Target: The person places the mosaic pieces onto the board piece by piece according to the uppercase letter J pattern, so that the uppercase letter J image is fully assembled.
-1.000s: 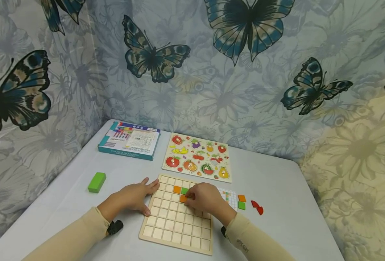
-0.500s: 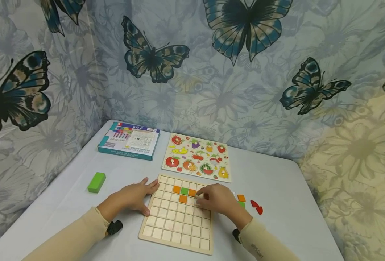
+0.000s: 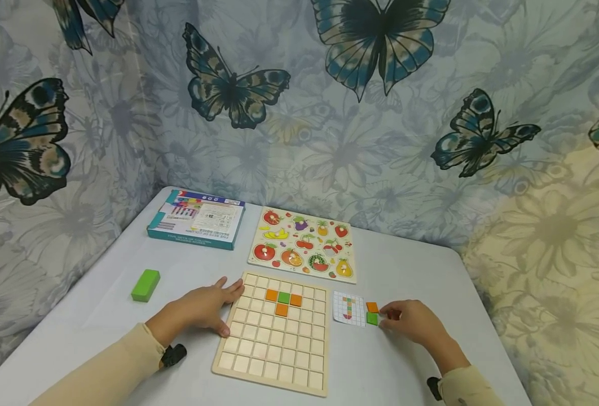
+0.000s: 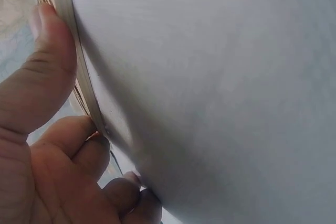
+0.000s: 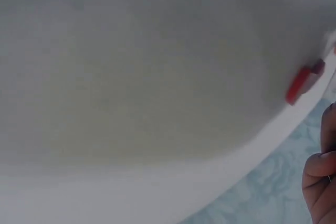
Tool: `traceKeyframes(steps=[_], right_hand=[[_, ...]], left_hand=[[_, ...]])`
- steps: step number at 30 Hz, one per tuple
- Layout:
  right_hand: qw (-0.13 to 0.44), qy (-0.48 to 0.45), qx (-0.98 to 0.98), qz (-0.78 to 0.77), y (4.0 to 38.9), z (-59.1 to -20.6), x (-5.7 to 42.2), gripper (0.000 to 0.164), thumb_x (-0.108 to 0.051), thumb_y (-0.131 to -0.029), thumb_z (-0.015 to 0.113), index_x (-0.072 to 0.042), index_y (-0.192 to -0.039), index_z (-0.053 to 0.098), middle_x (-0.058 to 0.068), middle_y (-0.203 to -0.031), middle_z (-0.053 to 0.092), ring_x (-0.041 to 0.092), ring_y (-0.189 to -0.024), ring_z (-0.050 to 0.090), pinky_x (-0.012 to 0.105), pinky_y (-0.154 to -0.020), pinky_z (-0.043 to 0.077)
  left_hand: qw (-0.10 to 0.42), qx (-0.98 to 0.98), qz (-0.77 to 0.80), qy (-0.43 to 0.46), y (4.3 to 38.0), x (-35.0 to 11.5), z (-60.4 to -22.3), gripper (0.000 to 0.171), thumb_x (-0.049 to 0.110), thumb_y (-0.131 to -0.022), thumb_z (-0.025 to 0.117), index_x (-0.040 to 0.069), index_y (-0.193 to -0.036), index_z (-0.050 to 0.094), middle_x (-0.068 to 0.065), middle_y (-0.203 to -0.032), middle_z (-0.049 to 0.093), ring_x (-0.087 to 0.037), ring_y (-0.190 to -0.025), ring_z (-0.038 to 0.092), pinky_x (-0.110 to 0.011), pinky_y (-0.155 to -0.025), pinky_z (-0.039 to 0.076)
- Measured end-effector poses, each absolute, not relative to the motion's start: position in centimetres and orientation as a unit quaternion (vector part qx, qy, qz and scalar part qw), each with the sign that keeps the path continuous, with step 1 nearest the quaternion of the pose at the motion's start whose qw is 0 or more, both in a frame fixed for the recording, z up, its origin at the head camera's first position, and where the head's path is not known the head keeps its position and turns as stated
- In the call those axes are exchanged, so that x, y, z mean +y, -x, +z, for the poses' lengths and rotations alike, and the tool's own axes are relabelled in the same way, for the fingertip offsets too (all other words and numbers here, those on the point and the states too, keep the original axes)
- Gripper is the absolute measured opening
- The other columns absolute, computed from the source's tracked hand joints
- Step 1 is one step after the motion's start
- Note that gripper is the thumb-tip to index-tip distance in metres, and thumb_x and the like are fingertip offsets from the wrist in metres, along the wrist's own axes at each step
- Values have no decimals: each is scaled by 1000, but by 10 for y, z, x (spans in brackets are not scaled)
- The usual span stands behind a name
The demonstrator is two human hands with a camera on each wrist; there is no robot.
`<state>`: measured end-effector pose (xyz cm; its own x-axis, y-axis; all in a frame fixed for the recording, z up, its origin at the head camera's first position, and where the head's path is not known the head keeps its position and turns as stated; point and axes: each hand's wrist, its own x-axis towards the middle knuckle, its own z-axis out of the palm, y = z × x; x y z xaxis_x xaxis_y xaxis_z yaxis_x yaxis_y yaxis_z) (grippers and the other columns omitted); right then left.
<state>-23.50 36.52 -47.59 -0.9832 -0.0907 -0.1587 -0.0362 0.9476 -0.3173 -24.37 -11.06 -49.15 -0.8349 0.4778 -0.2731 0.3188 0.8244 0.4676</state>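
A wooden grid board (image 3: 271, 344) lies on the table, holding three orange tiles and one green tile (image 3: 283, 298) near its far side. My left hand (image 3: 203, 307) rests against the board's left edge with thumb and fingers spread; in the left wrist view the thumb (image 4: 50, 61) lies along that edge. My right hand (image 3: 416, 321) is just right of a loose orange tile (image 3: 371, 307) and a loose green tile (image 3: 372, 318), thumb and forefinger apart at them. Whether it touches them I cannot tell. In the right wrist view, red pieces (image 5: 302, 83) lie near the fingers; in the head view the hand hides them.
A small pattern card (image 3: 349, 308) lies between the board and the loose tiles. Behind are a fruit puzzle board (image 3: 302, 243) and a flat box (image 3: 196, 219). A green block (image 3: 145, 285) stands at left. Butterfly-patterned cloth hangs behind the table (image 3: 401, 259).
My right hand has let go of an orange tile in the board's grid, right of the green one, then moved right to the loose tiles. My left hand stays at the board's edge.
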Motion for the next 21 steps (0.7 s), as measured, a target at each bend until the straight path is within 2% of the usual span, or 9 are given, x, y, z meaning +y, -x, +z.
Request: traceKeyframes(steps=[8,14,21], right_hand=[[88,32,984,-154,236,-483,363,24,-32,-74,85,-23,-94,74,-6,-73,54,14,-69,48,32,-61,40],[91,43,984,-144,237,-481,356,26,-31,-73,86,-21,-95,74,-6,-73,55,14,-66,48,32,-60,41],[88,51,986,-131,235,-481,356,26,-35,-72,86,-22,-88,71,-7,-71,54,14,-64,48,32,-58,40]], left_hand=[[190,936,201,-218,246,-112,-493,109,40,-59,89,19,-153,37,6,-159,26,-35,-146,14,-60,-105,32],[191,935,207,-218,245,-113,-494,109,40,-59,89,18,-153,37,6,-159,26,-36,-146,14,-60,-105,32],[186,938,189,-221,245,-112,-492,110,40,-59,89,17,-153,36,4,-159,26,-37,-146,16,-59,-105,32]])
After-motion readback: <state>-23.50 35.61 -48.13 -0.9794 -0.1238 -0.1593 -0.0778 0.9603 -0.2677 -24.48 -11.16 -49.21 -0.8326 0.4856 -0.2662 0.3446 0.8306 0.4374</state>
